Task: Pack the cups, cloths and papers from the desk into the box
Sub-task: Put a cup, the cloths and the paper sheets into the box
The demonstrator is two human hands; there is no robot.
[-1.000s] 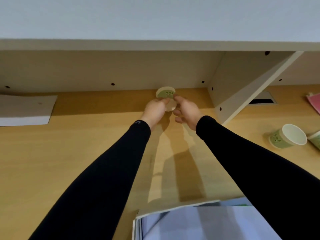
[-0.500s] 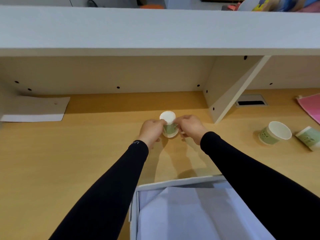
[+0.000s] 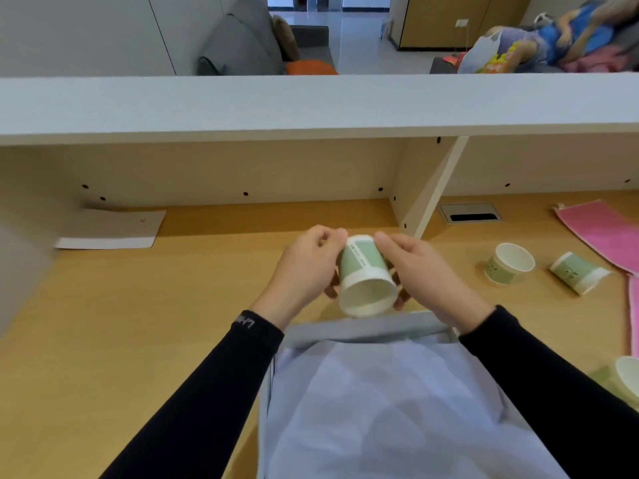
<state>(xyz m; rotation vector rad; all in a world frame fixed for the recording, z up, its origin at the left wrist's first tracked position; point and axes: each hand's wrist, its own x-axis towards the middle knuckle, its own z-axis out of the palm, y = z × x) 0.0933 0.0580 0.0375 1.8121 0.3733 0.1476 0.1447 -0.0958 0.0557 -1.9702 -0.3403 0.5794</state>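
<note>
I hold a green and white paper cup [image 3: 364, 275] between my left hand [image 3: 306, 271] and my right hand [image 3: 420, 271], tilted with its open mouth toward me, just above the far rim of the box [image 3: 363, 328]. The box holds pale crumpled paper. On the desk to the right, one cup [image 3: 510, 262] stands upright and another cup [image 3: 575, 272] lies on its side. A third cup [image 3: 627, 376] shows at the right edge. A pink cloth [image 3: 607, 233] lies far right. A white paper sheet [image 3: 110, 229] lies far left under the shelf.
A grey shelf [image 3: 311, 105] overhangs the back of the wooden desk [image 3: 121, 323], carried by a slanted white bracket [image 3: 428, 195]. A cable slot [image 3: 470, 213] sits behind the bracket. A second pink strip [image 3: 632, 316] runs along the right edge.
Both hands have drawn the cup back from under the shelf toward me, to the box's far rim. The cup has turned so its mouth faces me.
</note>
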